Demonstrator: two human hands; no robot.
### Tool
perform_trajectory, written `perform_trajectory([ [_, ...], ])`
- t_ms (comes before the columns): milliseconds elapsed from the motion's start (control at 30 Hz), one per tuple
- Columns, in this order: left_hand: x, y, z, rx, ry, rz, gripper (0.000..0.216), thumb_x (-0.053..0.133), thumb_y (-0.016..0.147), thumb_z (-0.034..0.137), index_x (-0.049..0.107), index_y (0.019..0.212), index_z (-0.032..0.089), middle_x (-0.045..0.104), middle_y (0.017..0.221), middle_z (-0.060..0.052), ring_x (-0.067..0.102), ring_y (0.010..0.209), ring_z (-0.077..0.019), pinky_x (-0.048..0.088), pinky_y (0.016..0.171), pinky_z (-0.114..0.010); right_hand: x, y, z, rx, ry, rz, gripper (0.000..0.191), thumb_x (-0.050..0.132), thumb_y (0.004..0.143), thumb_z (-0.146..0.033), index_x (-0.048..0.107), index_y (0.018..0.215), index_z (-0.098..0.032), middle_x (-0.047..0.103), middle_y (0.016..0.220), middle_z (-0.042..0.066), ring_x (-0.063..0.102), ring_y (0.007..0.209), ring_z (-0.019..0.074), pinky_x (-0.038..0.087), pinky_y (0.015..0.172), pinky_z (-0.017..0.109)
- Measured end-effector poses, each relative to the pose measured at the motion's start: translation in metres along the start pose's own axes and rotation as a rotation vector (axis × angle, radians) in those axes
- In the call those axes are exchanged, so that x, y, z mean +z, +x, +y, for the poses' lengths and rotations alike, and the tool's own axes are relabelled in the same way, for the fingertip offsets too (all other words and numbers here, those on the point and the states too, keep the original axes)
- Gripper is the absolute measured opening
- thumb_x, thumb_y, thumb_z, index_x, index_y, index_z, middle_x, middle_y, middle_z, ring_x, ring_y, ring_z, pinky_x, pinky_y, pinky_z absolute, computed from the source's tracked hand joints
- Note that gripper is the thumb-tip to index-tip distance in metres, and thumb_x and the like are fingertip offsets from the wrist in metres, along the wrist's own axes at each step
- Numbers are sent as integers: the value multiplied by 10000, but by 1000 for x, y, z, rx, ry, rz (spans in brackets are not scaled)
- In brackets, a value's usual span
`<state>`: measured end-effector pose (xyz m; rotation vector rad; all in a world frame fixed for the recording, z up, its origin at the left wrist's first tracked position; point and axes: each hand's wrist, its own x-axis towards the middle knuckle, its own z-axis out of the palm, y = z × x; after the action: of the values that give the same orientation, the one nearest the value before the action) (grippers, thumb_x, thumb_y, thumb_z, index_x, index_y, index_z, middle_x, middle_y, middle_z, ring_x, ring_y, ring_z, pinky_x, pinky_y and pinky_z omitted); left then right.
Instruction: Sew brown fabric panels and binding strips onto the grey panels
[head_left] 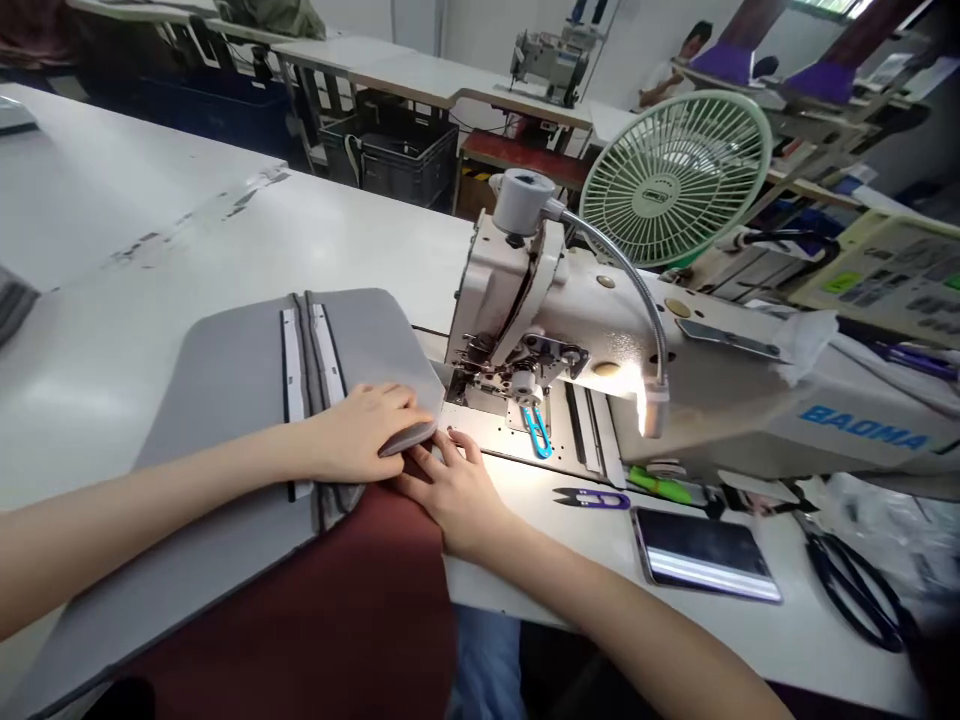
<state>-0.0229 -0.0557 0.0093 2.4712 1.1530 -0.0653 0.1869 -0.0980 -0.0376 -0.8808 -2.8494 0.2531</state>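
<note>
A grey padded fabric panel (232,350) with two white strips on dark backing lies on the table, left of the sewing machine (517,300). My left hand (367,430) is closed on the panel's right edge, which curls up between thumb and fingers. Close beside it, my right hand (457,495) pinches the same edge with bent fingers; some fingertips are hidden under the fabric. Dark red fabric (337,610) hangs below the panel toward my lap. Both hands are just in front of the needle area, left of blue-handled thread snips (537,432) on the machine bed.
On the right lie purple thread snips (592,498), a green-handled tool (660,486), a phone (705,555) and black scissors (859,590). The machine's lamp (652,410) hangs over the bed. Behind stand a green fan (675,180), grey crates (405,160) and a seated person (667,75).
</note>
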Motion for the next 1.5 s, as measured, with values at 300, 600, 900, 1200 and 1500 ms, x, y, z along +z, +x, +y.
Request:
perform_trajectory([
  [300,1,11,-4,103,126,-60,672,504,756,218,457,1427,222,329,1616,-65,286,1479,-296,347,1092,-464,18,-3,3,-65,-56,155,401,529,934,-234,576,1330,-192,585,1320,181,466,1219,324,351,1007,461],
  [600,2,10,-8,120,143,-75,743,484,748,180,381,1484,212,252,1647,-61,222,1508,-291,352,1092,-472,15,-3,2,-72,-64,176,434,555,909,-240,564,1335,-162,603,1274,197,504,1221,337,368,1023,463],
  [900,9,9,-11,144,141,-50,776,497,755,185,330,1513,207,242,1648,-82,210,1510,-308,317,1126,-493,14,-2,-1,-63,-66,150,414,552,903,-204,563,1313,-148,607,1235,210,498,1172,329,371,996,476],
  [1200,6,22,-5,103,139,-72,748,500,777,227,344,1507,179,249,1644,-98,222,1502,-326,299,1137,-527,2,-3,7,-32,-94,75,338,511,939,-221,592,1260,-157,612,1190,195,513,1146,312,377,972,450],
  [1500,2,37,8,110,100,-79,690,522,780,251,422,1457,162,325,1611,-117,246,1490,-339,293,1139,-506,0,-16,5,38,-140,37,417,515,943,-252,523,1338,-117,597,1247,244,503,1191,351,372,966,476],
])
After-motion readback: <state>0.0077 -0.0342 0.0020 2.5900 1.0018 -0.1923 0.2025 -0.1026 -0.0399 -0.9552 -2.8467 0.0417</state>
